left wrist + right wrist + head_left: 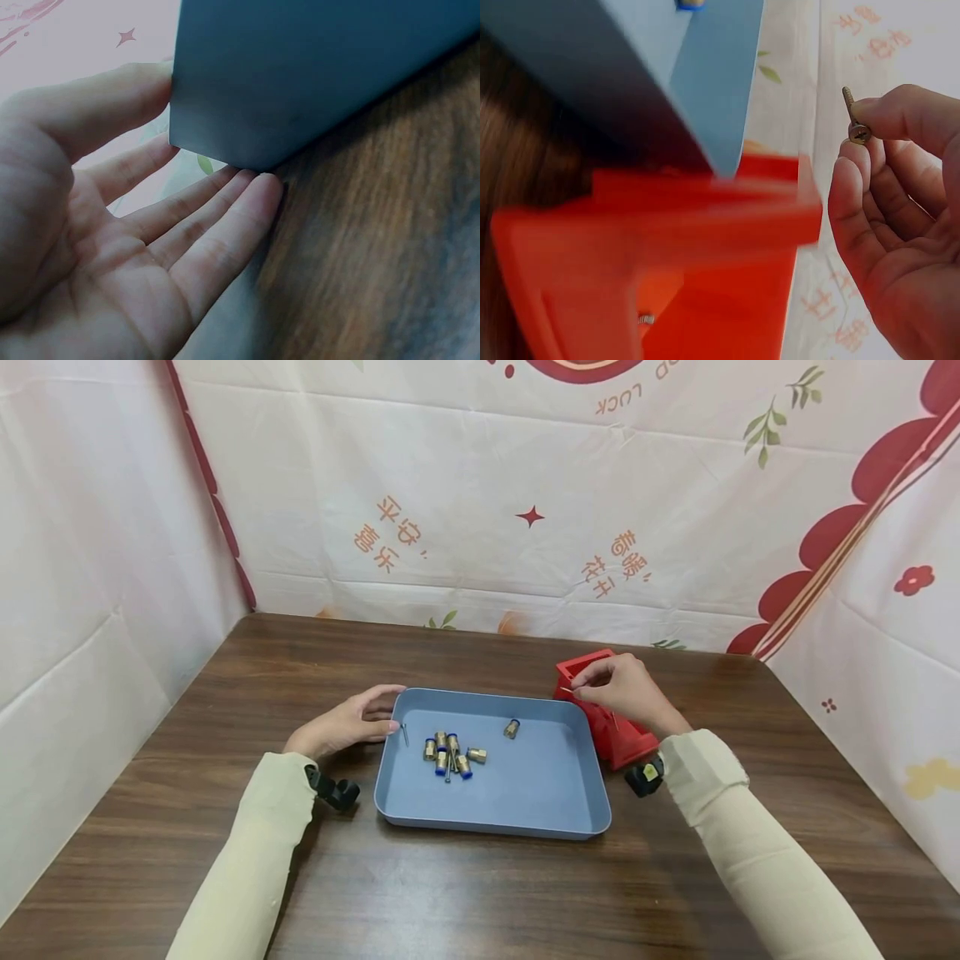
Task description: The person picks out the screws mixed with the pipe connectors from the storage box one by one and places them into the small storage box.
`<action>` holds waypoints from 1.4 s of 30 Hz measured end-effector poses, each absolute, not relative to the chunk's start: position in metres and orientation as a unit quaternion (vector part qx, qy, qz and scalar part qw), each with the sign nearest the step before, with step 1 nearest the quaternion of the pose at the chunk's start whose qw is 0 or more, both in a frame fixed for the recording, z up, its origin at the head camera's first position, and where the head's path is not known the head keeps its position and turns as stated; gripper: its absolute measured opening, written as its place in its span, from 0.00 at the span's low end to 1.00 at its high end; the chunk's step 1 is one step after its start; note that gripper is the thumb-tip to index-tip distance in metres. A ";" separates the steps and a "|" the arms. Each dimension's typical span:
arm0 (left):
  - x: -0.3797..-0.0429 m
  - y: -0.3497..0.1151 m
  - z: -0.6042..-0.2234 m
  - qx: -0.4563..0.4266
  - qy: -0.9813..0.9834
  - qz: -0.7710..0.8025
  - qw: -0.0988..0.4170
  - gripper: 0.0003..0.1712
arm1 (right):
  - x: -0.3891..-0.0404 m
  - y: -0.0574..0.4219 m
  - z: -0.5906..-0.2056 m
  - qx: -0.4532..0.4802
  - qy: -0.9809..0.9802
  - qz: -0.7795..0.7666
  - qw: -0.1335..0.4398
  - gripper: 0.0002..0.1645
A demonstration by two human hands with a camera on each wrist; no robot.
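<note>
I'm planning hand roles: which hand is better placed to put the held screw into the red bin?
Probably the right hand: it pinches the screw near the red bin. The left hand is across the blue tray, touching it.

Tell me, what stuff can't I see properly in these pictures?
- Head view: part of the red bin, hidden behind the right grip.
- Left wrist view: the insides of the blue tray, hidden by its outer wall.
- Right wrist view: a blue-ended piece, cut off by the top edge.
- Right wrist view: a metal bit in the bin, too small to name.
</note>
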State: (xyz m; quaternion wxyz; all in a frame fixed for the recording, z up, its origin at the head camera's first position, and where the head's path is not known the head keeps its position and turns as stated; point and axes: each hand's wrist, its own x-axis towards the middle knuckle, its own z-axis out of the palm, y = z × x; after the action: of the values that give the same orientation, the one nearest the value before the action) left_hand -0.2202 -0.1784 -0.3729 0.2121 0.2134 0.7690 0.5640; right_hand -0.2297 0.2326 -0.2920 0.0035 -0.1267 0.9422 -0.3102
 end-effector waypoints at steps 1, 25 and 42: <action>-0.220 -0.179 -0.373 0.212 0.769 0.564 0.212 0.39 | -0.229 0.235 -0.292 -0.123 0.943 -0.308 0.003 0.10; -0.220 -0.178 -0.373 0.210 0.767 0.567 0.215 0.40 | -0.229 0.287 -0.299 -0.082 0.952 -0.295 -0.004 0.14; -0.220 -0.177 -0.372 0.208 0.763 0.573 0.217 0.40 | -0.232 0.288 -0.304 -0.094 0.949 -0.301 0.002 0.19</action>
State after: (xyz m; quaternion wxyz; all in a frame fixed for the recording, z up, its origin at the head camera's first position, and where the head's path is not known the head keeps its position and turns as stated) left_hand -0.2199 -0.1771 -0.3725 0.2166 0.2082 0.7625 0.5729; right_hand -0.2323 0.2884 -0.3041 0.0019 -0.0935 0.9489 -0.3015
